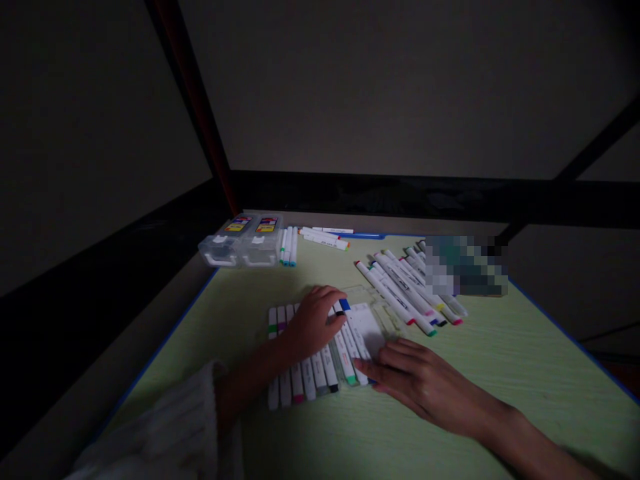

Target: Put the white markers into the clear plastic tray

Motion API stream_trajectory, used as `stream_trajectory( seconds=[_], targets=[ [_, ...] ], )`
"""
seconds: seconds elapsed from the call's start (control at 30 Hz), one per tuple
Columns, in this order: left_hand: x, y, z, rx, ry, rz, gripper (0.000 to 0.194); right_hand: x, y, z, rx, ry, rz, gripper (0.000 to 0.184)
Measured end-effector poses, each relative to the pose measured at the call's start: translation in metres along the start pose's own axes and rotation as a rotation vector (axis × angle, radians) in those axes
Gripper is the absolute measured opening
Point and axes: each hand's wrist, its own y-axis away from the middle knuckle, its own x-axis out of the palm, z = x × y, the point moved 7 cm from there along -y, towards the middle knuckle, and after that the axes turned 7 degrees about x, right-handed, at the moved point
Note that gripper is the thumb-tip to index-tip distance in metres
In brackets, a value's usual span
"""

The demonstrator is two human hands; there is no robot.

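Note:
White markers lie side by side in a clear plastic tray (345, 383), several under and left of my left hand (316, 319). The fingers of that hand are curled round the upper end of a marker with a green tip band (344, 350). Beside it lies a blue-capped marker (356, 337), slanting down to the right. At its lower end my right hand (417, 375) has its index finger and thumb closed on it. A white card or liner (367, 327) shows in the right part of the tray. My left palm hides parts of the markers beneath.
A loose pile of white markers (405, 283) lies at the right, beside a blurred-out object (465, 267). Two clear handled cases (260, 248) stand at the far left, with several upright-lying markers (289, 247) next to them. More markers (325, 238) lie by the table's back edge.

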Motion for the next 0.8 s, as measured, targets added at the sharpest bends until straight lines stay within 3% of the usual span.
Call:
stream_trajectory(
  seconds=[0.47, 0.63, 0.8],
  targets=[
    [-0.005, -0.002, 0.003, 0.083, -0.044, 0.052, 0.028, 0.003, 0.007, -0.003, -0.017, 0.061, -0.017, 0.030],
    [-0.016, -0.004, 0.010, 0.032, -0.066, -0.029, 0.026, 0.001, 0.008, -0.002, -0.012, 0.072, -0.039, 0.029],
    [-0.041, 0.000, 0.037, -0.033, -0.271, -0.203, 0.024, -0.002, 0.007, -0.002, -0.028, 0.101, -0.043, 0.028]
  ],
)
